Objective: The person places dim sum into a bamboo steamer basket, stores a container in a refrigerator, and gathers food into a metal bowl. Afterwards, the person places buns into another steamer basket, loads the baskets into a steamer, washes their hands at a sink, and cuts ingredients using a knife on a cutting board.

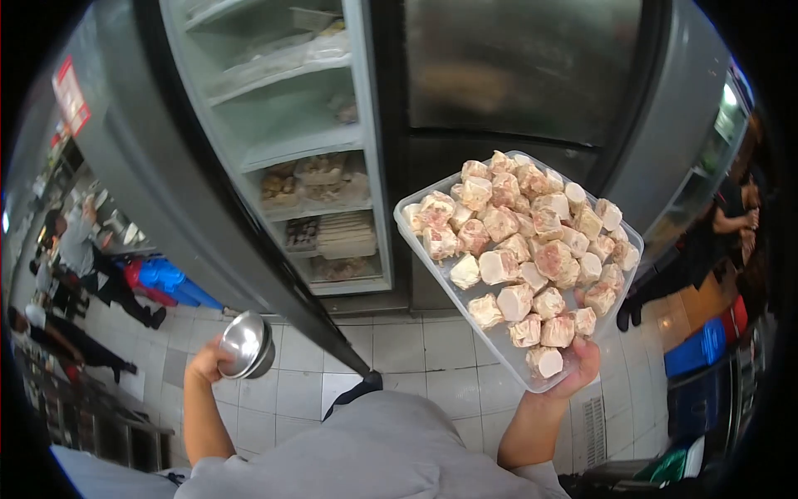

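Cream-and-pink chunks (553, 259) and translucent tray (501, 339), three o'clock; silver bowls (244, 343), eight o'clock; whitish grid-patterned floor (400, 346), six o'clock.

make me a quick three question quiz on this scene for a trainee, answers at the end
1. Multiple choice: what does the right hand hold? a) a knife b) a tray of chunks c) a bottle
2. True or false: the fridge shelves are all bare.
3. Fill in: the left hand holds a metal ____.

Key:
1. b
2. False; items sit on several of them.
3. bowl
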A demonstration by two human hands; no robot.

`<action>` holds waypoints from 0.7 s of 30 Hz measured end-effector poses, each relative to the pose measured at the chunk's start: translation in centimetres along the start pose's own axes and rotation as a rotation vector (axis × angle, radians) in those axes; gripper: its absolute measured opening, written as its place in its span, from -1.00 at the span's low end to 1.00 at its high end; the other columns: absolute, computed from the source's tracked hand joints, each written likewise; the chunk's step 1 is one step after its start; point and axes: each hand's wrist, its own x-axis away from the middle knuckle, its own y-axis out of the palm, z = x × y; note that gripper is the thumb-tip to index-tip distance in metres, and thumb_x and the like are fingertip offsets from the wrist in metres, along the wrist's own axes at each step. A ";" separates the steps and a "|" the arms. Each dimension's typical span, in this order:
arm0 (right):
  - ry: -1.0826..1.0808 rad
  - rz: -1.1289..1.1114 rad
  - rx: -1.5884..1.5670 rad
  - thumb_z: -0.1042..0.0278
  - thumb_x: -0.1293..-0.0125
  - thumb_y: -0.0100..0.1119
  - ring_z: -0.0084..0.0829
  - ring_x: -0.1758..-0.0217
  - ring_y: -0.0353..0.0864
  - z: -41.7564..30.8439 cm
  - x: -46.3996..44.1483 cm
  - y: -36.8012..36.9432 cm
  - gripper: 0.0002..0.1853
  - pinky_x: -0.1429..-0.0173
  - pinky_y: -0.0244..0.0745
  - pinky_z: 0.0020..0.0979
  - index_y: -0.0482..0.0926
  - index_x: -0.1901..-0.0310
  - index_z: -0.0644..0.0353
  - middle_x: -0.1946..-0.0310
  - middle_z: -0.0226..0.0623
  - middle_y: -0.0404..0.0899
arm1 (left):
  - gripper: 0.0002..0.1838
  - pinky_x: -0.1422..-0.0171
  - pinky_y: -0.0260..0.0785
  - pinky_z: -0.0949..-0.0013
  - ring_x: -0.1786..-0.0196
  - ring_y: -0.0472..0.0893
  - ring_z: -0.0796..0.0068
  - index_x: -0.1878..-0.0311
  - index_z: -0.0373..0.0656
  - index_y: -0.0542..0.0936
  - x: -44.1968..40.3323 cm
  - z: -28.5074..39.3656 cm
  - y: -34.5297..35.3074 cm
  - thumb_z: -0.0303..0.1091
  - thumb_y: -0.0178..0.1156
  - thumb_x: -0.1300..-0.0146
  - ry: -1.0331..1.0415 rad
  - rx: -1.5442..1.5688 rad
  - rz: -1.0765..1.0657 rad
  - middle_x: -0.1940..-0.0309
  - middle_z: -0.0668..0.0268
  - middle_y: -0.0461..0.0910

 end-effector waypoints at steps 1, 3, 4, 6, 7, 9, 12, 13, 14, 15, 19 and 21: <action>0.003 -0.051 -0.031 0.15 -0.20 0.09 0.09 -0.35 0.56 2.8 3.7 3.2 -0.16 -0.46 0.48 0.02 0.26 -0.54 0.31 -0.32 0.19 0.50 | -0.15 -0.17 0.64 -0.19 -0.14 0.66 0.04 -0.50 -0.15 0.32 3.1 -1.2 -5.1 -0.71 0.17 -0.02 -0.098 0.011 0.095 -0.19 0.07 0.56; -0.002 -0.064 -0.057 0.16 -0.20 0.09 0.08 -0.33 0.57 2.0 2.6 0.8 -0.17 -0.46 0.48 0.02 0.28 -0.52 0.31 -0.31 0.18 0.52 | -0.14 -0.05 0.65 -0.41 -0.13 0.66 -0.15 -0.52 -0.14 0.25 3.0 -6.4 -3.4 -0.73 0.13 -0.07 -0.208 0.062 0.179 -0.24 -0.05 0.50; 0.003 -0.071 -0.066 0.16 -0.20 0.09 0.08 -0.32 0.58 -0.9 -3.0 -2.7 -0.19 -0.45 0.49 0.01 0.30 -0.51 0.30 -0.29 0.17 0.53 | -0.14 0.01 0.64 -0.48 -0.12 0.66 -0.24 -0.54 -0.14 0.22 -0.8 -9.5 2.2 -0.74 0.11 -0.09 -0.210 0.117 0.162 -0.26 -0.11 0.47; -0.075 -0.079 -0.038 0.17 -0.20 0.07 0.10 -0.38 0.54 -2.4 -5.5 -6.0 -0.21 -0.49 0.45 0.04 0.32 -0.49 0.30 -0.33 0.21 0.50 | -0.30 -0.01 0.67 -0.39 -0.10 0.65 -0.35 -0.51 -0.22 0.24 -8.4 -14.1 7.8 -0.68 0.05 -0.26 -0.287 0.056 0.035 -0.25 -0.16 0.48; -0.075 -0.078 -0.015 0.17 -0.20 0.07 0.12 -0.42 0.50 -2.2 -4.9 -5.8 -0.21 -0.52 0.41 0.07 0.31 -0.49 0.31 -0.36 0.24 0.47 | -0.38 -0.03 0.68 -0.37 -0.10 0.65 -0.36 -0.49 -0.27 0.26 -10.1 -17.2 6.3 -0.63 0.00 -0.34 -0.421 0.124 0.018 -0.26 -0.17 0.48; -0.063 -0.106 -0.002 0.17 -0.19 0.05 0.17 -0.51 0.39 -3.3 -7.7 -7.6 -0.19 -0.59 0.30 0.14 0.29 -0.50 0.34 -0.44 0.32 0.37 | -0.50 -0.05 0.69 -0.33 -0.09 0.67 -0.34 -0.44 -0.35 0.32 -16.0 -23.8 7.9 -0.56 -0.09 -0.45 -0.601 0.165 -0.002 -0.27 -0.20 0.51; -0.062 -0.080 -0.031 0.22 -0.12 0.09 0.16 -0.50 0.41 -2.9 -7.1 -6.3 -0.19 -0.57 0.34 0.11 0.30 -0.47 0.31 -0.44 0.37 0.34 | -0.56 -0.07 0.69 -0.20 -0.08 0.71 -0.15 -0.38 -0.39 0.42 -18.7 -32.8 6.1 -0.51 -0.09 -0.49 -0.828 0.011 -0.143 -0.12 -0.17 0.64; -0.082 -0.053 0.028 0.22 -0.13 0.10 0.15 -0.49 0.41 -3.1 -5.4 -5.0 -0.21 -0.57 0.33 0.12 0.33 -0.45 0.33 -0.43 0.35 0.36 | -0.56 -0.07 0.69 -0.20 -0.08 0.71 -0.15 -0.38 -0.39 0.42 -18.1 -34.6 6.2 -0.51 -0.09 -0.49 -0.893 -0.067 -0.184 -0.12 -0.17 0.64; -0.079 -0.051 0.039 0.22 -0.13 0.10 0.15 -0.49 0.41 -3.3 -5.0 -4.6 -0.21 -0.57 0.33 0.12 0.33 -0.45 0.33 -0.43 0.35 0.36 | -0.56 -0.07 0.69 -0.20 -0.08 0.71 -0.15 -0.38 -0.39 0.42 -16.6 -35.7 6.4 -0.51 -0.09 -0.49 -0.919 -0.093 -0.185 -0.12 -0.16 0.64; -0.094 -0.017 0.084 0.20 -0.17 0.07 0.12 -0.47 0.45 -3.5 -4.3 -3.8 -0.21 -0.56 0.35 0.10 0.34 -0.45 0.38 -0.40 0.32 0.40 | -0.56 -0.07 0.69 -0.20 -0.08 0.71 -0.15 -0.38 -0.39 0.42 -15.1 -36.8 6.6 -0.51 -0.09 -0.49 -0.948 -0.114 -0.189 -0.12 -0.16 0.64; -0.085 0.003 0.087 0.21 -0.19 0.08 0.07 -0.39 0.53 -4.6 -5.1 -4.5 -0.26 -0.53 0.40 0.04 0.41 -0.39 0.46 -0.32 0.24 0.51 | -0.56 -0.07 0.69 -0.20 -0.08 0.71 -0.15 -0.38 -0.38 0.42 -7.8 -39.3 8.3 -0.51 -0.09 -0.49 -0.951 -0.137 -0.163 -0.11 -0.16 0.64; -0.047 0.003 0.032 0.24 -0.19 0.09 0.07 -0.41 0.51 -3.5 -5.3 -4.3 -0.31 -0.53 0.40 0.05 0.44 -0.36 0.40 -0.34 0.20 0.49 | -0.56 -0.07 0.69 -0.19 -0.08 0.71 -0.14 -0.38 -0.38 0.42 -2.5 -39.7 8.7 -0.50 -0.08 -0.49 -0.933 -0.131 -0.111 -0.11 -0.16 0.64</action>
